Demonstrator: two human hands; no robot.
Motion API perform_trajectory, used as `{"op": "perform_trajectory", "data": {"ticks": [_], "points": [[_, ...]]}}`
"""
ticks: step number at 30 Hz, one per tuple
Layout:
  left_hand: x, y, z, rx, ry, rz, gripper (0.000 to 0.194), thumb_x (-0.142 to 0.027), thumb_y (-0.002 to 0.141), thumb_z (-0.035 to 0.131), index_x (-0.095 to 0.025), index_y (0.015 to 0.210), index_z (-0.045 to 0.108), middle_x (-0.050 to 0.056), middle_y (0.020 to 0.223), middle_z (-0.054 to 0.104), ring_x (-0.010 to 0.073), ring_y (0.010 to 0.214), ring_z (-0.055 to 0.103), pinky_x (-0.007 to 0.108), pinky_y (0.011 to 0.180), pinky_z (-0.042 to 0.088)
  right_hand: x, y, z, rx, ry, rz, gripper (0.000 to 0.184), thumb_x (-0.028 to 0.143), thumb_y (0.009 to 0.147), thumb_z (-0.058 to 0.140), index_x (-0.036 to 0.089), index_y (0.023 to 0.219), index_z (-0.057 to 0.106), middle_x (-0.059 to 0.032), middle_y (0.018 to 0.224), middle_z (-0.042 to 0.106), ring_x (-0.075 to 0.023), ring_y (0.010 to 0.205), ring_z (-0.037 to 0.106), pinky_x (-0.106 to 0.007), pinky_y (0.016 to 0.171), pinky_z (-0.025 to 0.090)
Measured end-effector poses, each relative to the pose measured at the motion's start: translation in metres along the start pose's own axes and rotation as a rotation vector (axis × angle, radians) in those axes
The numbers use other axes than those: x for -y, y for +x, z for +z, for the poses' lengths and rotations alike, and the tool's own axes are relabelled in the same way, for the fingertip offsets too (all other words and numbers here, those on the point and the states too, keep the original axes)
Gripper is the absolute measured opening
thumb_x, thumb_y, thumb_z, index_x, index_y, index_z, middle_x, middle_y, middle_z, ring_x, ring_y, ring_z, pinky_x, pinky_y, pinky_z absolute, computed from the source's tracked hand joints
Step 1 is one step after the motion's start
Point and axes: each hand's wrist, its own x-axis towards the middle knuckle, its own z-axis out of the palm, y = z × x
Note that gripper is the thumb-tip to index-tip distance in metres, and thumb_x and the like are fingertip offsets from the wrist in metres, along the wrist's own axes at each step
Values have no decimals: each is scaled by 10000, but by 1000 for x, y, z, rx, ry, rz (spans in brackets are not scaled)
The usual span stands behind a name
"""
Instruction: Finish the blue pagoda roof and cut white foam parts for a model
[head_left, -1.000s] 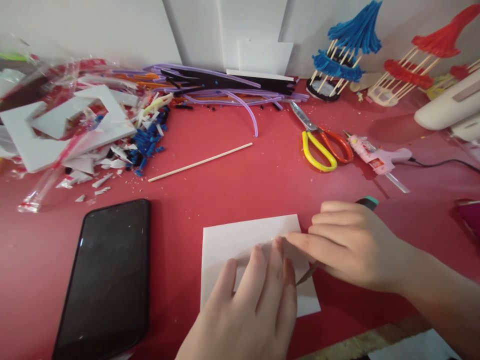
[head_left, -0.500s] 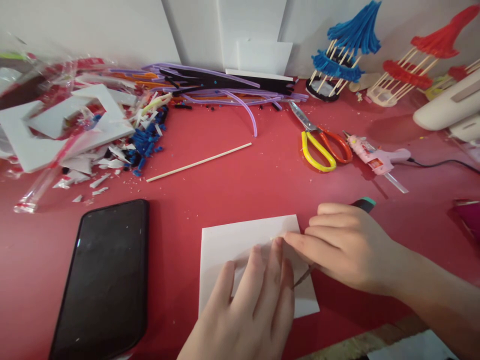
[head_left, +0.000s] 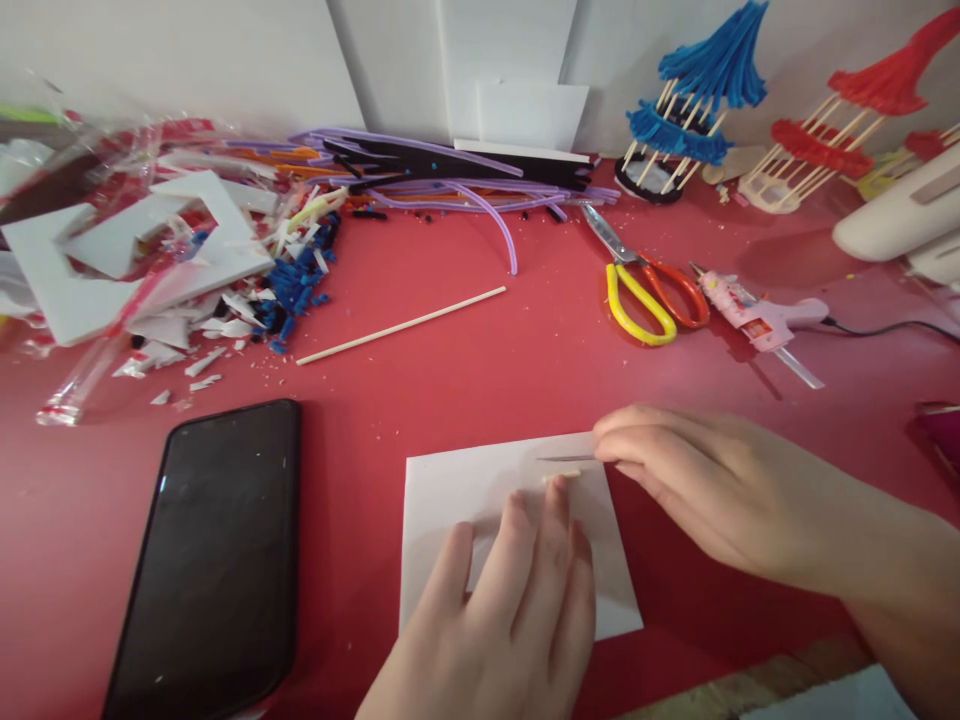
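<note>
A square white board (head_left: 457, 490) lies on the red table. My left hand (head_left: 495, 610) rests on it with fingers stretched and apart; a fingertip touches a short pale piece of wooden stick (head_left: 568, 475). The palm covers the lower part of the board. At the board's upper right edge, my right hand (head_left: 690, 490) is closed on a craft knife (head_left: 564, 459). Only its thin pointed blade shows, pointing left just above the stick piece; the handle is hidden in the hand.
A phone (head_left: 214, 560) lies left. Beyond are a long wooden stick (head_left: 401, 326), scissors (head_left: 637, 285) and a pink glue gun (head_left: 761, 315). Foam scraps (head_left: 82, 280) and pipe cleaners (head_left: 450, 170) pile at the back, with blue (head_left: 679, 130) and red (head_left: 817, 150) stick models at right.
My right hand has turned and drawn slightly right, off the stick piece. The knife blade has swung from below the fingers to above the stick piece. My left hand has stayed in place.
</note>
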Motion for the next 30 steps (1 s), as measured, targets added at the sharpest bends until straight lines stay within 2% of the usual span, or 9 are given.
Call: {"op": "perform_trajectory", "data": {"ticks": [2, 7, 12, 22, 30], "points": [[0, 0, -1, 10, 4, 7, 452, -396, 1010, 426, -139, 1378, 482, 128, 1494, 495, 332, 1296, 453, 478, 918, 391, -1, -1, 0, -32, -63, -26, 264, 69, 963, 408, 212, 1141, 540, -65, 1151, 660, -197, 982, 643, -322, 774, 493], [1, 0, 0, 8, 15, 9, 460, -411, 1009, 421, -140, 1376, 482, 125, 1479, 513, 324, 1283, 458, 472, 913, 389, 4, -3, -2, -159, -232, -129, 216, 71, 967, 448, 186, 1083, 590, -68, 1053, 703, -231, 927, 658, -361, 739, 487], [0, 0, 1, 1, 16, 5, 462, -407, 1012, 412, -140, 1383, 482, 116, 1472, 523, 310, 1287, 452, 465, 917, 386, 7, -3, -3, -165, -248, -145, 229, 49, 957, 450, 179, 1030, 625, -59, 987, 722, -215, 847, 664, -348, 670, 465], [0, 0, 0, 17, 41, 12, 486, -416, 1001, 429, -147, 1404, 472, 121, 1487, 507, 322, 1308, 441, 466, 916, 397, 6, 6, -2, -177, -250, -176, 298, 68, 964, 424, 176, 905, 695, -60, 950, 748, -187, 808, 656, -348, 735, 499], [0, 1, -1, 27, 41, 22, 473, -402, 1004, 417, -147, 1399, 475, 120, 1474, 523, 310, 1295, 461, 463, 904, 403, 7, 7, -5, -177, -251, -194, 326, 39, 945, 416, 174, 898, 708, -66, 942, 753, -184, 817, 655, -340, 750, 501]]}}
